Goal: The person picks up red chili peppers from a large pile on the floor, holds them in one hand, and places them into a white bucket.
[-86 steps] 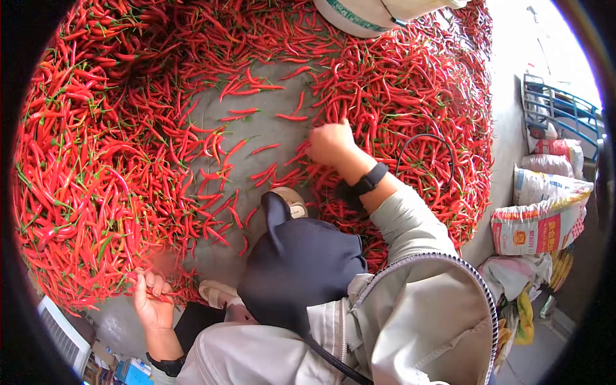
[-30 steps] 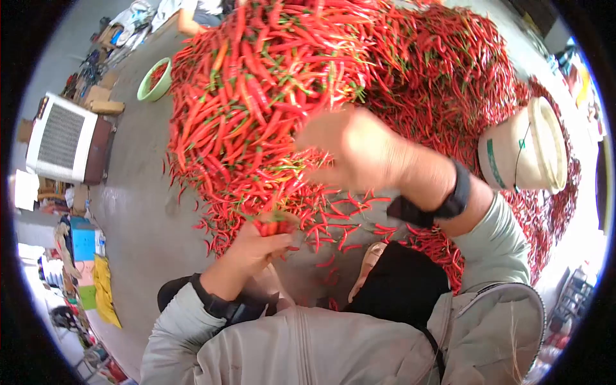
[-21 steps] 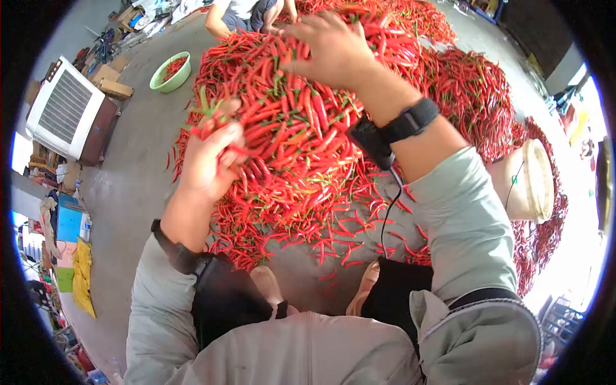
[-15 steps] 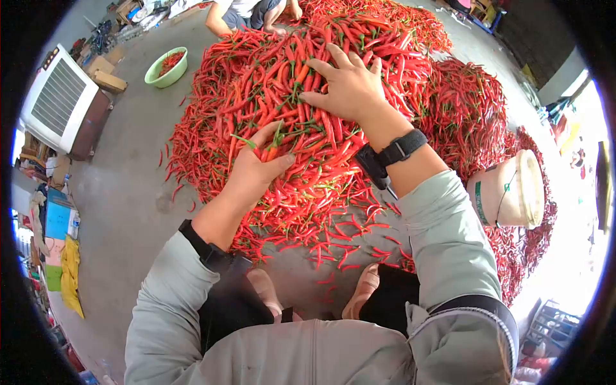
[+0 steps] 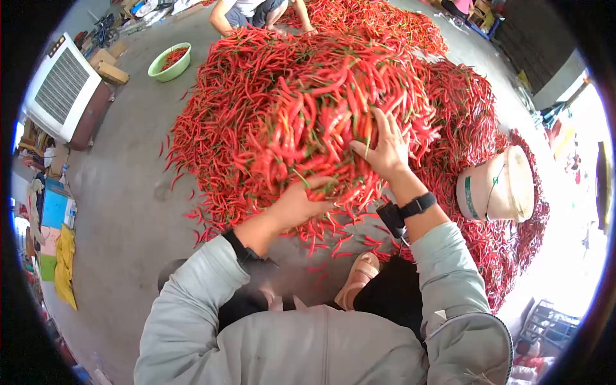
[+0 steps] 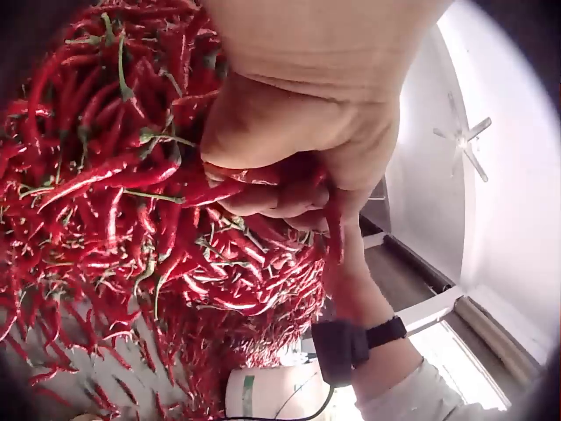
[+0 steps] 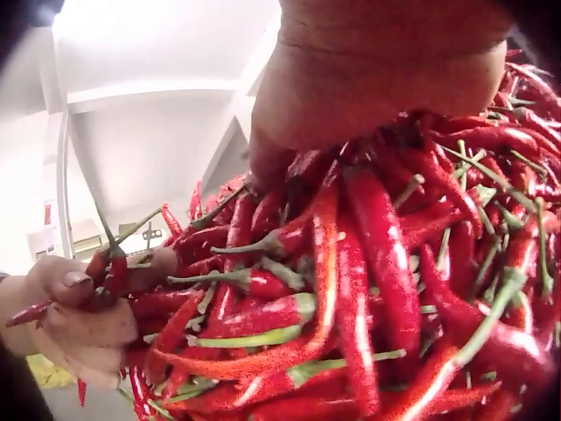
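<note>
In the head view, your right hand (image 5: pixel 386 154) rests with spread fingers on the heap of red chilies (image 5: pixel 231 102) ahead; bare floor (image 5: pixel 128 199) gives room on the left, while the bucket (image 5: pixel 491 186) sits close on the right. In the left wrist view, your left hand (image 6: pixel 307 101) grips a few chilies (image 6: pixel 250 175). In the right wrist view, the glossy pods (image 7: pixel 377 237) look light, firm, slippery; hold them near their stems (image 7: pixel 254 338), as tips may snap.

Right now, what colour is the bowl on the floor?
The bowl is light green, clearest in the head view.
</note>
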Action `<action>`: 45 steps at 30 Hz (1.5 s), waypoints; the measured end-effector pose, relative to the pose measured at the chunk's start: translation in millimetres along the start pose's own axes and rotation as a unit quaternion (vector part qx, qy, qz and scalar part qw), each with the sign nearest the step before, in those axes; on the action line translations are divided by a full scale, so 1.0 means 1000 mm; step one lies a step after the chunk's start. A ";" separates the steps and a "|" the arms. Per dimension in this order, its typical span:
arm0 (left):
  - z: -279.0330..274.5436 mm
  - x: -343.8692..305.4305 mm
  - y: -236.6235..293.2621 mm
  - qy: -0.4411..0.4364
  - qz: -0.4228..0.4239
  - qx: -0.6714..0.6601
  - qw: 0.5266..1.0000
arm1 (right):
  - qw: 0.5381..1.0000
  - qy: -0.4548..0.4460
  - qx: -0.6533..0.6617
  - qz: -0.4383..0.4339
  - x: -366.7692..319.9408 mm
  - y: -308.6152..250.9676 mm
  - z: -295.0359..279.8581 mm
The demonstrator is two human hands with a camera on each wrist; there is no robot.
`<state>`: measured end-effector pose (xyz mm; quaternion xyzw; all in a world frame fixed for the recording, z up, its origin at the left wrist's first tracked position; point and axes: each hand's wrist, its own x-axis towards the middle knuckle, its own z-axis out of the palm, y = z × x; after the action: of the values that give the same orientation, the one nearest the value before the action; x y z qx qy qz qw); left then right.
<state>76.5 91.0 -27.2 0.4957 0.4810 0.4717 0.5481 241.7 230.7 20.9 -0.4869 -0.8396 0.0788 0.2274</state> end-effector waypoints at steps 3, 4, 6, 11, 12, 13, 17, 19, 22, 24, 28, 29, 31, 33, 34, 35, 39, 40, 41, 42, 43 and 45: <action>0.025 -0.004 -0.033 -0.086 -0.010 0.037 0.996 | 0.982 0.041 0.179 0.040 -0.017 0.039 0.024; 0.034 -0.006 -0.036 -0.089 -0.013 0.036 0.995 | 0.975 0.049 0.208 0.065 -0.026 0.042 0.023; 0.054 -0.008 -0.041 -0.146 -0.199 0.118 0.962 | 0.954 0.072 0.276 0.088 -0.039 0.078 0.051; 0.111 0.010 -0.119 -0.220 -0.110 0.092 0.965 | 0.822 0.025 0.532 0.203 -0.078 0.141 0.077; 0.116 0.013 -0.129 -0.227 -0.117 0.090 0.963 | 0.757 0.011 0.613 0.226 -0.083 0.138 0.071; 0.120 0.016 -0.144 -0.234 -0.142 0.117 0.955 | 0.755 -0.012 0.585 0.297 -0.088 0.150 0.073; 0.135 0.025 -0.227 -0.286 -0.217 0.183 0.915 | 0.716 -0.056 0.539 0.441 -0.102 0.190 0.090; 0.140 0.025 -0.255 -0.342 -0.274 0.256 0.861 | 0.720 -0.038 0.515 0.463 -0.108 0.213 0.110; 0.132 0.006 -0.278 -0.319 -0.335 0.144 0.875 | 0.647 0.021 0.520 0.557 -0.114 0.308 0.200; 0.118 -0.005 -0.276 -0.279 -0.387 0.041 0.878 | 0.750 -0.092 0.435 0.490 -0.113 0.313 0.201; 0.104 -0.012 -0.206 -0.252 -0.408 -0.158 0.863 | 0.847 -0.097 0.266 0.450 -0.104 0.289 0.154; 0.103 -0.015 -0.213 -0.247 -0.444 -0.125 0.852 | 0.873 -0.100 0.208 0.429 -0.100 0.277 0.138; 0.109 -0.007 -0.223 -0.280 -0.508 0.057 0.813 | 0.913 -0.102 0.167 0.359 -0.108 0.306 0.159; 0.101 -0.020 -0.273 -0.352 -0.478 0.218 0.775 | 0.909 -0.096 0.239 0.327 -0.110 0.282 0.129; 0.096 -0.029 -0.260 -0.308 -0.537 0.225 0.752 | 0.878 -0.164 0.244 0.378 -0.105 0.249 0.096; 0.095 -0.031 -0.251 -0.343 -0.511 0.265 0.742 | 0.884 -0.145 0.258 0.362 -0.111 0.243 0.094; 0.077 -0.050 -0.253 -0.451 -0.292 0.402 0.741 | 0.870 -0.219 0.252 0.362 -0.119 0.206 0.041; 0.078 -0.052 -0.235 -0.465 -0.211 0.428 0.746 | 0.871 -0.218 0.250 0.362 -0.121 0.197 0.028; 0.077 -0.054 -0.215 -0.447 -0.291 0.441 0.722 | 0.863 -0.244 0.257 0.360 -0.120 0.188 0.015; 0.075 -0.056 -0.192 -0.438 -0.330 0.379 0.745 | 0.855 -0.269 0.262 0.358 -0.121 0.180 0.004; 0.066 -0.059 -0.195 -0.457 -0.279 0.369 0.760 | 0.858 -0.266 0.257 0.356 -0.122 0.173 -0.005; 0.061 -0.054 -0.163 -0.477 -0.273 0.397 0.735 | 0.856 -0.318 0.260 0.315 -0.123 0.159 -0.025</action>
<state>138.3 22.1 -183.4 0.6753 0.4150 -0.2301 0.5646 429.0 205.1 -50.5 -0.5973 -0.6165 0.5121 0.0293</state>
